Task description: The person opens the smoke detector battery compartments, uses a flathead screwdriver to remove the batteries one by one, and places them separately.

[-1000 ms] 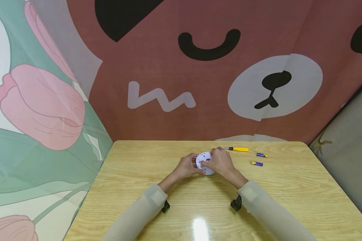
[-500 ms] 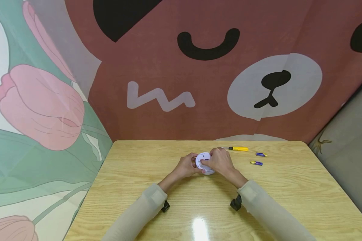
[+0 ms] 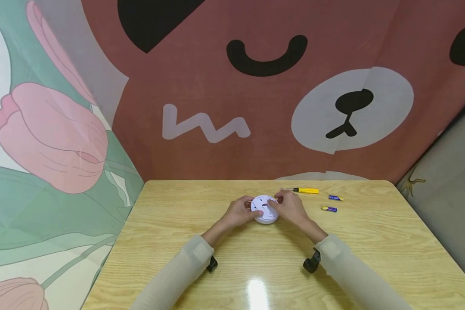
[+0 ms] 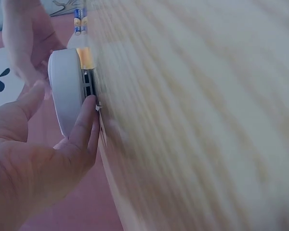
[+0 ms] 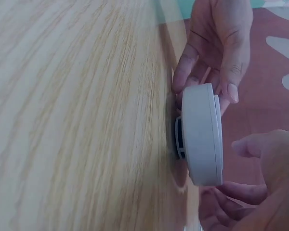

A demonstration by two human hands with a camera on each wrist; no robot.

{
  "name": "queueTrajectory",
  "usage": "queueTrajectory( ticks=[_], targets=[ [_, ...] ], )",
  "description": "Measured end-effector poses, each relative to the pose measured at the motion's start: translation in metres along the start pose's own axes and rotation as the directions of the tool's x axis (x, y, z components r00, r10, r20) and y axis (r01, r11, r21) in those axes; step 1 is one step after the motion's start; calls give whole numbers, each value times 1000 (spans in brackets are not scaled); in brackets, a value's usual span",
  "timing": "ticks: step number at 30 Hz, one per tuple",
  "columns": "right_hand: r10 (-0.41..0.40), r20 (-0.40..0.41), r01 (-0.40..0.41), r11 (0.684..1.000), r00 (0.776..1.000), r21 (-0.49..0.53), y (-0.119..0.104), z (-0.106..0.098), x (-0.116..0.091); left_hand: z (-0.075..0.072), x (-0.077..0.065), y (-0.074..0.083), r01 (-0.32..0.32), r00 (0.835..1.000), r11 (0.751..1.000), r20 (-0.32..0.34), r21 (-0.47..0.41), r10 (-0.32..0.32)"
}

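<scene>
A white round smoke detector (image 3: pixel 264 210), its flat face with small slots and print turned up, lies between both hands just over the table. Dark vents show on its underside in the right wrist view. My left hand (image 3: pixel 238 212) holds its left side, the thumb at the face and the fingers (image 4: pixel 86 115) reaching beneath. At the right edge is my right hand (image 3: pixel 292 209); in the right wrist view its thumb (image 5: pixel 245 146) stands off the face, with loosely bent fingers beside the rim.
A yellow-handled screwdriver (image 3: pixel 308 190) lies behind the right hand. Two blue-and-yellow batteries (image 3: pixel 336 198) lie farther right on the wooden table (image 3: pixel 178 241). A printed cloth (image 3: pixel 217 163) hangs along the table's back edge.
My right hand has shifted right and loosened from the smoke detector, uncovering more of its face. My left thumb has come farther over the face. The screwdriver and batteries stay put.
</scene>
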State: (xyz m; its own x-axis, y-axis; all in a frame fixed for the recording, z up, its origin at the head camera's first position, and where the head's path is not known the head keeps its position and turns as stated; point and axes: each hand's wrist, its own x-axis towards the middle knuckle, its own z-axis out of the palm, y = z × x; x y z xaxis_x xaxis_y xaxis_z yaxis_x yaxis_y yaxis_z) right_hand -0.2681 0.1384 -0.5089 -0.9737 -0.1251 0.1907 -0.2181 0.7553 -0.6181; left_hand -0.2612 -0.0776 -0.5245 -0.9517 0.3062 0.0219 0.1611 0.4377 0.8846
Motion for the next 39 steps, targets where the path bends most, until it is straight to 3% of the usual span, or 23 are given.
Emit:
queueTrajectory(
  ticks=[3,8,15,23,32,36,39],
  targets=[
    [45,66,-47,998,997,39,5,-2,-2,1,2,-1,61,998,993,8,-102,-61],
    [115,153,-132,986,981,105,8,-4,-5,3,5,0,158,987,956,49,-249,-150],
    [179,246,-237,945,952,227,11,-1,-8,6,10,2,190,982,951,31,-245,-188],
    [209,252,-278,919,945,281,14,2,-9,8,13,4,190,980,942,-9,-278,-200],
    [224,268,-304,901,937,308,13,0,-12,9,14,4,214,975,930,-1,-298,-224],
    [224,325,-345,856,919,385,11,-5,-14,9,14,4,216,974,927,7,-308,-225],
    [235,370,-396,799,899,453,8,-7,-16,9,13,3,210,976,926,11,-315,-218]
  ],
)
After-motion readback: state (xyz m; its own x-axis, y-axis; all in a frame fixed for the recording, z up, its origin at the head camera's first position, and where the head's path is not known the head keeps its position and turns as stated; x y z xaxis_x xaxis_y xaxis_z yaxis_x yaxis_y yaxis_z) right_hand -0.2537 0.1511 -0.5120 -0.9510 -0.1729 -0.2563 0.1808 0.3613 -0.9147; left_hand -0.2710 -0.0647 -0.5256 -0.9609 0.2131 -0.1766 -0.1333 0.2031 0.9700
